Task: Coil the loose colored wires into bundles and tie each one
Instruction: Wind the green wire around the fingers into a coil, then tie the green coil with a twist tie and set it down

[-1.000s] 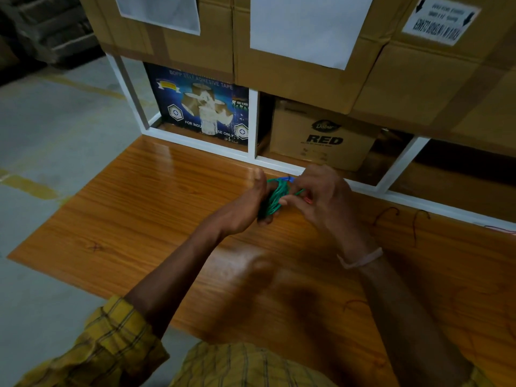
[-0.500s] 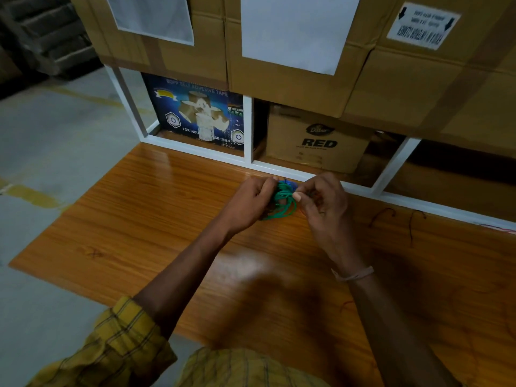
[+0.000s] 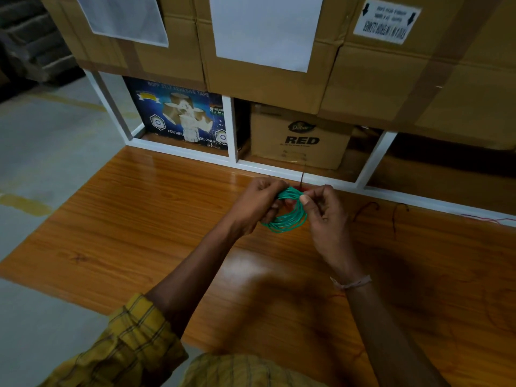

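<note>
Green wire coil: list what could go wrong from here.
1. The green wire coil is held above the table only by the left hand and right hand; a loosened pinch could let the loops spring apart.
2. The thin dark tie strand at the coil's top looks short and could slip free.

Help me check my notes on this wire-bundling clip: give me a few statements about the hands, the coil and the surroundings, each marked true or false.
1. Both hands hold the green wire coil. True.
2. The coil lies flat on the wooden table. False: it is held up between the left hand and the right hand.
3. A box marked RED sits on the shelf behind. True.
4. The coil is yellow. False: it is green.
5. Loose dark wires lie right of the hands. True.
</note>
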### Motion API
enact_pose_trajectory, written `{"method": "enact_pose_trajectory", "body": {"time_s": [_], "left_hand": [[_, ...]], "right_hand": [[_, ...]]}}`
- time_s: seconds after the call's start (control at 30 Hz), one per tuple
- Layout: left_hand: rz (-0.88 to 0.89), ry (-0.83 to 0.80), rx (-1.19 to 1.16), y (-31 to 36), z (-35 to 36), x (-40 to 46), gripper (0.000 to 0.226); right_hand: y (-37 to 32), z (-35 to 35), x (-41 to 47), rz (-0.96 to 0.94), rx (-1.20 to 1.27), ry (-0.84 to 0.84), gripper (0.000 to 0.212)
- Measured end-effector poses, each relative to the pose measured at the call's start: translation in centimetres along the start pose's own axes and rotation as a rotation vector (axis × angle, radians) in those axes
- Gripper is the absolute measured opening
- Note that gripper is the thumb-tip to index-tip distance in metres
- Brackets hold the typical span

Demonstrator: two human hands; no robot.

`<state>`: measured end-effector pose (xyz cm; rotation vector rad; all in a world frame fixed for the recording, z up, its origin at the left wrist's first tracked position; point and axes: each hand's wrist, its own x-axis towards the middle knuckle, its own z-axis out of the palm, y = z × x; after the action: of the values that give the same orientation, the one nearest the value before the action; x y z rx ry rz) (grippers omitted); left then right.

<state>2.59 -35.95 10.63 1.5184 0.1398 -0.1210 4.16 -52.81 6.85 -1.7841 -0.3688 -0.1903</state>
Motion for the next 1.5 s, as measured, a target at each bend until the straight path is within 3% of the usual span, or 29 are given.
{"method": "enact_pose_trajectory", "body": {"time_s": [0.13, 0.3, 0.43, 0.8, 0.97, 1.1, 1.2, 1.33, 1.5], "left_hand": [[0.011, 0.038, 0.007, -1.0, 1.7, 0.8, 0.027], [0.098, -0.108, 0.008, -2.4, 3.4, 0.7, 0.024], [0.110, -0.098, 0.024, -4.2, 5.1, 1.4, 0.011], [0.028, 0.029, 0.002, -8.2, 9.9, 4.1, 0.018], [-0.023, 0.100, 0.013, -9.1, 10.5, 5.7, 0.016], [-0.039, 0.164, -0.030, -9.7, 10.0, 6.6, 0.028], [-0.067, 0.189, -0.047, -10.3, 9.9, 7.0, 0.028], [-0.120, 0.224, -0.068, -10.8, 9.9, 7.4, 0.028], [-0.132, 0.233, -0.070, -11.2, 9.9, 7.8, 0.026]], "right_hand": [[0.9, -1.2, -0.6, 0.041, 0.009, 0.041, 0.013], [3.1, -3.1, -0.8, 0.114, 0.010, 0.069, 0.012], [5.1, -4.5, -1.1, 0.170, 0.023, 0.091, 0.009], [9.3, -8.2, -1.8, 0.211, -0.001, 0.098, 0.010], [12.7, -10.5, 0.3, 0.416, 0.020, 0.026, 0.011], [15.7, -12.4, 3.4, 0.514, -0.100, 0.195, 0.015], [18.0, -13.1, 5.5, 0.552, -0.345, 0.164, 0.009], [19.5, -12.0, 8.0, 0.567, -0.633, 0.153, 0.041], [22.9, -10.4, 9.8, 0.624, -0.851, 0.184, 0.059]]}}
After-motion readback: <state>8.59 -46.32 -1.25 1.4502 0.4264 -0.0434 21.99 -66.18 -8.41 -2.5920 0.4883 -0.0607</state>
